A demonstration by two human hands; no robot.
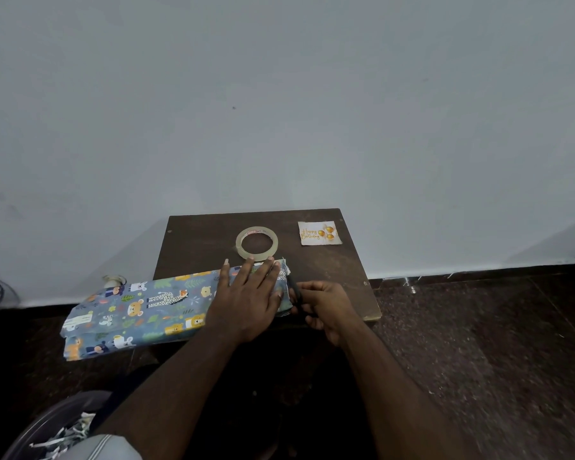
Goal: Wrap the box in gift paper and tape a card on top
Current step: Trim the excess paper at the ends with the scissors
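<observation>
Blue gift paper [146, 307] printed with cartoon animals lies across the small dark table [200, 240] and hangs past its left edge. My left hand [246, 297] presses flat on the paper's right part, fingers straight and spread. My right hand [326, 307] grips a dark tool that looks like scissors [294, 292] at the paper's right edge. No box shows; whatever lies under the paper and my hand is hidden. A roll of clear tape [257, 243] lies just beyond my left fingertips. A white "Happy Birthday" card [319, 233] with gold balloons sits at the table's back right.
The table stands against a pale wall. Dark speckled floor spreads to the right. A round bin [63, 429] with paper scraps sits at the lower left by my knee. A small pale object [113, 280] lies on the floor left of the table.
</observation>
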